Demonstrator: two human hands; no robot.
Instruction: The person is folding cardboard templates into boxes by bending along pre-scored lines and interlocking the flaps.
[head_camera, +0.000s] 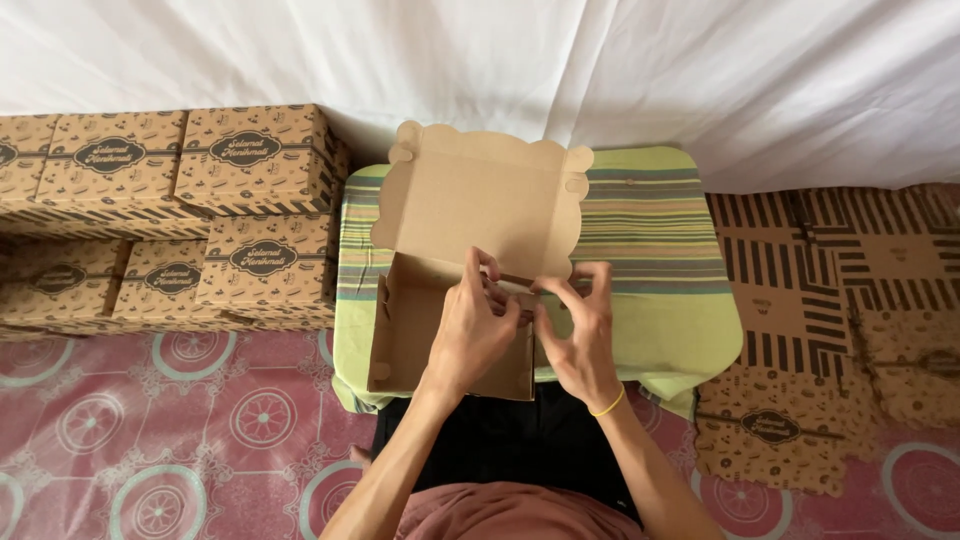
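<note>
A brown cardboard box (405, 330) stands open on a small low table (660, 320) covered with a green striped cloth. Its scalloped lid (480, 195) is raised toward the far side. My left hand (470, 325) rests over the box's right side and pinches a flap at the back right corner. My right hand (580, 325), with a yellow band on the wrist, grips the same corner's side wall from the outside. Fingers of both hands meet at that corner.
Several folded, printed brown boxes (255, 160) are stacked at the left against a white cloth backdrop. Flat unfolded box blanks (850, 300) lie in a pile on the right. The floor has a pink patterned mat (150, 440). My dark-clothed lap sits below the table.
</note>
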